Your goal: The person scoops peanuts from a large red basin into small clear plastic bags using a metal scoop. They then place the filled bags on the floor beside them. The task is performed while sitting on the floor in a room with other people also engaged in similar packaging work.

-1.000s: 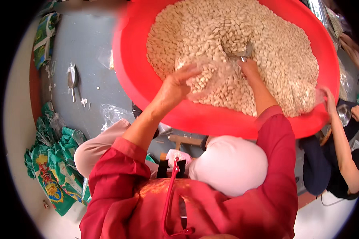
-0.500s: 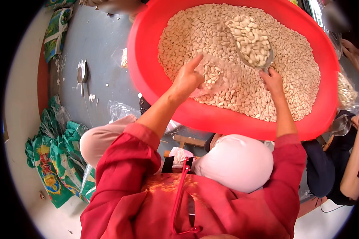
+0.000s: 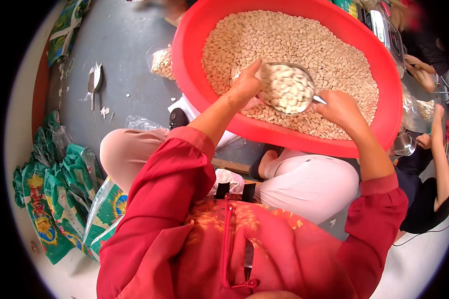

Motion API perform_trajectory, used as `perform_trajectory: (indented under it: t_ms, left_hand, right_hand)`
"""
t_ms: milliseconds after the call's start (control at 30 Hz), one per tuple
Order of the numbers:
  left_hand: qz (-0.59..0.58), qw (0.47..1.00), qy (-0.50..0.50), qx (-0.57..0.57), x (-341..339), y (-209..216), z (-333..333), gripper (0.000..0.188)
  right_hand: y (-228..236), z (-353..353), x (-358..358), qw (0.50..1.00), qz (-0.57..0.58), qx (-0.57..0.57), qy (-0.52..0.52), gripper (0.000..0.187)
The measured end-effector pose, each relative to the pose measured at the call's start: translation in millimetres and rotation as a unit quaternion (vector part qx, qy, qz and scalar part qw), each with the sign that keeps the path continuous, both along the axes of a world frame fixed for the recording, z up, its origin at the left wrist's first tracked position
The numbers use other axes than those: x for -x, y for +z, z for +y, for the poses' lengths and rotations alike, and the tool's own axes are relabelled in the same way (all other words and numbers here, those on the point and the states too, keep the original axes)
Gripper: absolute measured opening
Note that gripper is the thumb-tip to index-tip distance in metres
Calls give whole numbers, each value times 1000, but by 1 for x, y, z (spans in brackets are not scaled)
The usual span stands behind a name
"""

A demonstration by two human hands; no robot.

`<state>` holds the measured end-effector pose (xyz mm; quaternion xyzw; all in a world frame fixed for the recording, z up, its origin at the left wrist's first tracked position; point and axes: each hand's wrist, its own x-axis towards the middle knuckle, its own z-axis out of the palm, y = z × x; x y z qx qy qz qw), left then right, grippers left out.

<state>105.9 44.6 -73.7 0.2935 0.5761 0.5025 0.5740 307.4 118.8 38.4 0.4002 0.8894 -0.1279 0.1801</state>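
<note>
My right hand [image 3: 338, 107] grips the short handle of a metal scoop [image 3: 320, 99]. Pale flat seeds [image 3: 288, 92] fill the scoop, which is level above a large red plastic tub [image 3: 187, 60]. A wide heap of the same seeds [image 3: 284, 35] covers the tub's bottom. My left hand [image 3: 248, 83], fingers closed, holds a clear plastic bag [image 3: 251, 103] at the scoop's front end. Most of the bag is hidden by the hand and scoop, and how far the scoop's tip reaches into it I cannot tell.
A filled clear bag [image 3: 162, 64] leans by the tub's left side. Another scoop [image 3: 95, 82] lies on the grey floor, with green printed bags [image 3: 60, 194] lower left. At right, a person's arm [image 3: 438, 149] is beside a metal scoop [image 3: 405, 144]; a scale [image 3: 379, 27] stands beyond the tub.
My right hand has brought the loaded scoop left and down, up to my left hand and the bag. The view has shifted slightly, with the tub's right side showing farther left.
</note>
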Motion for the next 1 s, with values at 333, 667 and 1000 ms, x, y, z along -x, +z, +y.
perform_trajectory:
  t_ms: [333, 667, 1000]
  left_hand:
    - [-166, 975, 149, -25, 36, -24, -18, 68]
    - [-215, 956, 121, -161, 108, 105, -20, 62]
    - [-102, 944, 166, -267, 263, 160, -47, 61]
  right_hand:
    - [41, -36, 9, 984, 21, -178, -15, 14]
    - [21, -24, -58, 918, 276, 1, -284, 22]
    - [21, -26, -30, 906, 298, 73, -291, 15]
